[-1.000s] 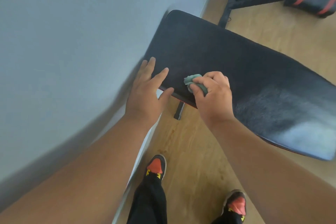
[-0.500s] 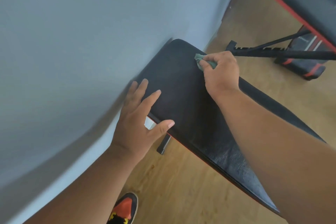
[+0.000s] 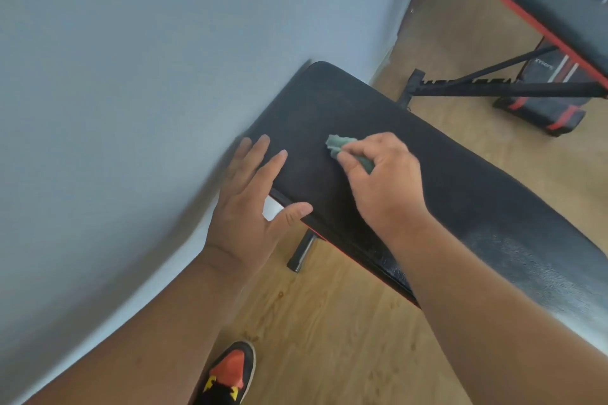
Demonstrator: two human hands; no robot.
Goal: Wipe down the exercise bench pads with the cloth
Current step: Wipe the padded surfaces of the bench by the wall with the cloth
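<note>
A long black bench pad [image 3: 467, 181] with a thin red edge runs from the wall corner toward the lower right. My right hand [image 3: 381, 184] is closed around a small green cloth [image 3: 339, 145] and presses it onto the pad near its left end. My left hand [image 3: 253, 204] lies flat with fingers spread over the pad's near left corner, thumb along the front edge. The pad's right part shows a pale sheen.
A pale wall [image 3: 131, 108] stands close on the left, touching the pad's end. A second black and red bench [image 3: 543, 10] with a black frame bar [image 3: 500, 89] stands at the upper right on the wooden floor [image 3: 329, 332]. My orange and black shoe [image 3: 230, 371] is below.
My right hand with the cloth went from the pad's front edge out to its far edge, then came back toward the middle near the left end. My left hand stayed on the corner.
</note>
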